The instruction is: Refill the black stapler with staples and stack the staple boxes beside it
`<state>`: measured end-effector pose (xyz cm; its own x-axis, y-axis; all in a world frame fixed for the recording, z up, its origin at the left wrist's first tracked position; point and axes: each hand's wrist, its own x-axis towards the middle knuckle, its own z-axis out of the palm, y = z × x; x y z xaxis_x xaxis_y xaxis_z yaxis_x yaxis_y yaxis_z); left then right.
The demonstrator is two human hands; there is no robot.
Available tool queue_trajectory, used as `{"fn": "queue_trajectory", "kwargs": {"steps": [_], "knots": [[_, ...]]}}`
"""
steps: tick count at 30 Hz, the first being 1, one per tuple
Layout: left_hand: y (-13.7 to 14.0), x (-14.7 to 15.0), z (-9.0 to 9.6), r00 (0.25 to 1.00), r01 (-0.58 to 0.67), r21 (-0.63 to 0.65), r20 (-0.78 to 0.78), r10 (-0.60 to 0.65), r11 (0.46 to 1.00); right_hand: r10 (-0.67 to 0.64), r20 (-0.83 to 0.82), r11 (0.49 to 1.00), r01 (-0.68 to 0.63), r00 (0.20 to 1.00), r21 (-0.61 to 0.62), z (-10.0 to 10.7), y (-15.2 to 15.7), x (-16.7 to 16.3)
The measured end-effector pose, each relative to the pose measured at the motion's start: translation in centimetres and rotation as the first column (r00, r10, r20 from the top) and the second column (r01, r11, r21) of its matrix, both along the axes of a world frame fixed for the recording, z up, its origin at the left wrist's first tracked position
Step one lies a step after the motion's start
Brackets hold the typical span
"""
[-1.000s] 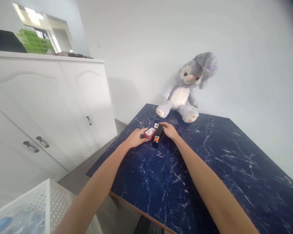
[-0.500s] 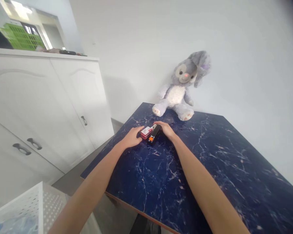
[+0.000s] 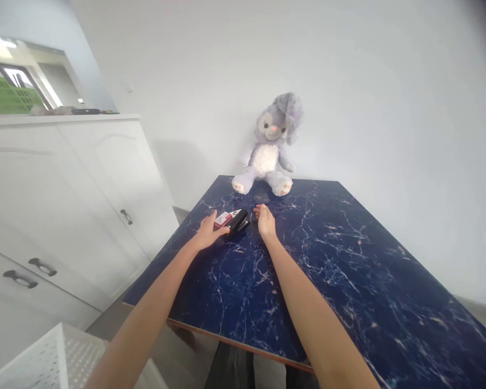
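A small red-and-white box [image 3: 222, 219] lies on the blue marbled table, between the thumb and index finger of my left hand [image 3: 206, 232]. Against its right side rests a black stapler [image 3: 237, 220] with an orange spot at the near end, where my left thumb touches. A white patterned piece shows behind the two, too small to make out. My right hand [image 3: 266, 221] is apart from them, just to the right of the stapler, its fingers loosely curled and holding nothing visible.
A grey plush rabbit [image 3: 265, 156] sits at the table's [image 3: 332, 259] far edge against the wall. White cabinets [image 3: 65, 200] stand to the left, with a green crate [image 3: 10, 94] above them. A white perforated basket [image 3: 60, 354] is at the lower left.
My right hand has come off the stapler and moved away to its right. The stapler has turned slightly. My left hand stays at the box, and the view has swung to the right.
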<state>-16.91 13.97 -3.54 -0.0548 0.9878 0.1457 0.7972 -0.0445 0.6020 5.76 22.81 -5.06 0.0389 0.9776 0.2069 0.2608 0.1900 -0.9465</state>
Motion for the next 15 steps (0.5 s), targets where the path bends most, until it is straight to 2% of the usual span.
{"fn": "queue_trajectory", "kwargs": {"steps": [5,7,9,11,13,15], "knots": [[0.4,-0.8,-0.3,1.0,0.005,-0.021,-0.023,-0.005,1.0,-0.168,0.036,0.986,0.168,0.985,0.006,0.2,-0.1,0.6],[0.5,-0.8,-0.4,1.0,0.001,-0.016,-0.03,-0.002,1.0,-0.166,0.049,0.986,0.166,0.985,-0.007,0.3,-0.2,0.7],[0.6,-0.8,-0.3,0.999,0.0,-0.013,-0.034,-0.001,1.0,-0.078,0.086,0.997,0.079,0.993,-0.005,0.5,-0.4,0.6],[0.5,-0.7,0.0,0.999,-0.001,-0.026,-0.034,0.0,1.0,0.06,0.157,0.998,-0.063,0.986,0.01,0.7,-0.7,0.3],[0.4,-0.6,0.3,1.0,-0.004,-0.054,-0.027,0.003,0.999,0.191,0.253,0.978,-0.205,0.948,0.031,0.9,-0.9,0.1],[0.3,-0.5,0.8,1.0,-0.01,-0.069,-0.018,0.008,0.998,0.258,0.344,0.956,-0.29,0.903,0.045,0.9,-1.1,0.0]]}}
